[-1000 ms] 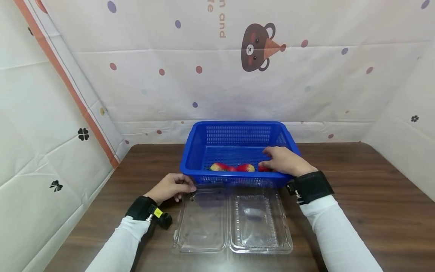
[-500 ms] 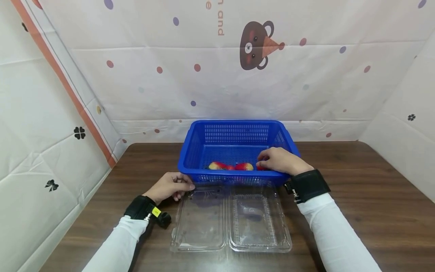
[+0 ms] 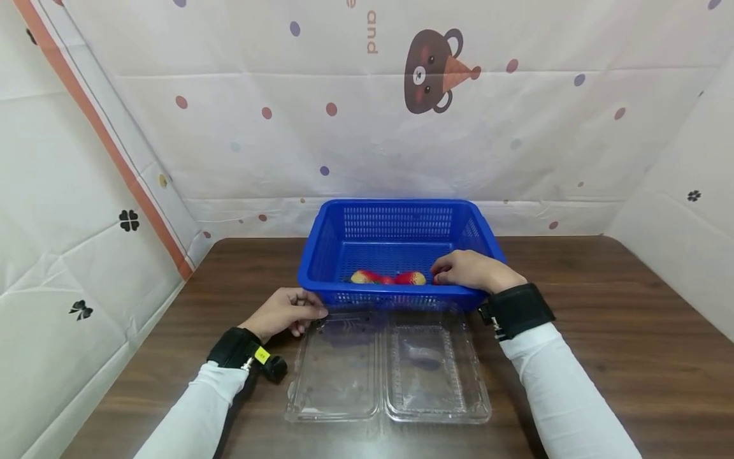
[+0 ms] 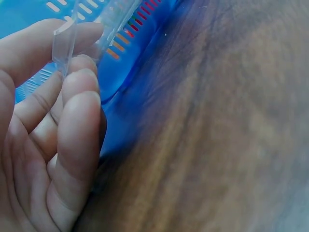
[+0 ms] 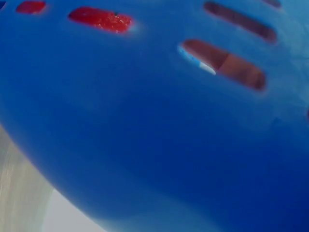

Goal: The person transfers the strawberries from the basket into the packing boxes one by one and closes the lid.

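Note:
My left hand (image 3: 287, 313) pinches the far left corner of an open clear plastic clamshell container (image 3: 341, 382); the left wrist view shows its thin edge (image 4: 63, 46) between thumb and fingers. Over the front rim of a blue basket (image 3: 367, 288) reaches my right hand (image 3: 471, 270), fingers curled down round a red strawberry that they almost fully hide. To the left of that hand, inside the basket, lie several more strawberries (image 3: 410, 278), red with pale yellow tips. The basket wall (image 5: 145, 121) fills the right wrist view, with red showing through a slot.
The clamshell lies flat on the brown wooden table (image 3: 602, 357), its far edge against the basket's front. Behind the basket rises a white printed cloth (image 3: 258, 146), and more cloth covers both sides.
My right fingers have moved slightly left and closed further over the strawberry, hiding more of its red. The left hand keeps its hold on the container corner. The head view has shifted a little.

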A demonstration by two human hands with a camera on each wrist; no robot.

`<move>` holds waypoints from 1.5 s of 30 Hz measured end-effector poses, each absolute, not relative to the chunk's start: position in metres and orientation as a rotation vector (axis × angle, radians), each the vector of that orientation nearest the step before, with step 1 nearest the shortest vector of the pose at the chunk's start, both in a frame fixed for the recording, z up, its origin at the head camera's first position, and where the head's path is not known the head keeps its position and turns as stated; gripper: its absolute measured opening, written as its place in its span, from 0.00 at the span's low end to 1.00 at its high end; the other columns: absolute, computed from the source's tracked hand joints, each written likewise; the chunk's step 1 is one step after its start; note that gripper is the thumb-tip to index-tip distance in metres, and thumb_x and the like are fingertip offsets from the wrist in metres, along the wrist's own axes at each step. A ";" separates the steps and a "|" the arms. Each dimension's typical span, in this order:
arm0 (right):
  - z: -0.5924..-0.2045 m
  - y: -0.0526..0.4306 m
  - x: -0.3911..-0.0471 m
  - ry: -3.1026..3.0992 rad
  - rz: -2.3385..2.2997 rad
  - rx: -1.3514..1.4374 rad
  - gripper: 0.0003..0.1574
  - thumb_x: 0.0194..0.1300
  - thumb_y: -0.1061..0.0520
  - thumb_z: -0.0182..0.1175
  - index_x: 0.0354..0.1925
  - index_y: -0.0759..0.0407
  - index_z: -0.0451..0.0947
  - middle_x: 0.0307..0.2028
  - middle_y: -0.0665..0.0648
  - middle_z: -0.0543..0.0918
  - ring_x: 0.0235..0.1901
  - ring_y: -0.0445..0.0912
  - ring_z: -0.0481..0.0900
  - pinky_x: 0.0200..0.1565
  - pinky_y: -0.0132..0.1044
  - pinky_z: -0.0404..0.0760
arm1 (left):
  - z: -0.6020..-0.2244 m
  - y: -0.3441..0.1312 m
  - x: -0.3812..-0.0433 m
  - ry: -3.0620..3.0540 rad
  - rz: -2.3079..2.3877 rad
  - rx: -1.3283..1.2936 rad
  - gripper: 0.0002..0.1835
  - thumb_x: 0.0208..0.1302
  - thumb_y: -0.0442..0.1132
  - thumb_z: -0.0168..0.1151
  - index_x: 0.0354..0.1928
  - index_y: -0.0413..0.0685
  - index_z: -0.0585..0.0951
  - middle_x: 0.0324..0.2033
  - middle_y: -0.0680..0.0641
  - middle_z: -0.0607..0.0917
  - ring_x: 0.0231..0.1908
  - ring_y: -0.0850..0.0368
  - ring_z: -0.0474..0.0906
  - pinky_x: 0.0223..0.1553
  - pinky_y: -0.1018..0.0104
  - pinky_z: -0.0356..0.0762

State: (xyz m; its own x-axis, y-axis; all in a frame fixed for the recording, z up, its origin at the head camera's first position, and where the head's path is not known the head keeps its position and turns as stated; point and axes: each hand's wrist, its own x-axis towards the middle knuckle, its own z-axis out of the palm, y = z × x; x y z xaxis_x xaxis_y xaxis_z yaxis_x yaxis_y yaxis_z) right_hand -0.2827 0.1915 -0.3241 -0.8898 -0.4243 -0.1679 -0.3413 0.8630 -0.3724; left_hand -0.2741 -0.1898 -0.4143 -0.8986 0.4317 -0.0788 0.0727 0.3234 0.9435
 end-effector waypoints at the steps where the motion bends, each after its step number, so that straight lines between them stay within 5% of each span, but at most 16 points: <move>1: -0.324 0.192 -0.283 2.785 -0.492 -0.580 0.18 0.71 0.54 0.52 0.54 0.59 0.78 0.49 0.61 0.82 0.48 0.55 0.77 0.55 0.60 0.75 | -0.414 -0.189 -0.274 2.276 1.601 0.449 0.17 0.55 0.46 0.72 0.38 0.40 0.82 0.19 0.49 0.78 0.18 0.57 0.72 0.18 0.70 0.78; 18: -0.324 0.192 -0.282 2.729 -0.534 -0.546 0.18 0.72 0.55 0.49 0.55 0.56 0.78 0.52 0.63 0.80 0.49 0.57 0.75 0.55 0.64 0.73 | -0.414 -0.188 -0.273 2.294 1.601 0.433 0.16 0.55 0.47 0.72 0.37 0.42 0.82 0.19 0.50 0.78 0.18 0.57 0.73 0.17 0.70 0.78; 31: -0.325 0.194 -0.287 2.801 -0.581 -0.526 0.10 0.66 0.58 0.60 0.46 0.59 0.81 0.42 0.62 0.83 0.43 0.55 0.78 0.51 0.58 0.78 | -0.415 -0.188 -0.274 2.281 1.615 0.417 0.16 0.55 0.46 0.72 0.37 0.41 0.82 0.19 0.49 0.78 0.18 0.57 0.72 0.17 0.70 0.77; 45: -0.325 0.189 -0.290 2.887 -0.558 -0.539 0.07 0.63 0.61 0.61 0.41 0.58 0.80 0.36 0.60 0.82 0.35 0.52 0.76 0.44 0.53 0.80 | -0.416 -0.191 -0.279 2.269 1.631 0.428 0.15 0.54 0.45 0.72 0.37 0.41 0.83 0.18 0.50 0.78 0.18 0.57 0.73 0.17 0.70 0.77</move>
State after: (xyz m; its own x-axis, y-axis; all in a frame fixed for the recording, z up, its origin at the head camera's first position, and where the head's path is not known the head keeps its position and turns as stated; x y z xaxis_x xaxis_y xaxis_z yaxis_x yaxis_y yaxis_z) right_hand -0.2904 0.1892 -0.3251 -0.9238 -0.3745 -0.0791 -0.3181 0.8661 -0.3855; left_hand -0.2794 -0.1909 -0.4161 -0.9063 0.4156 -0.0775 0.0589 0.3057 0.9503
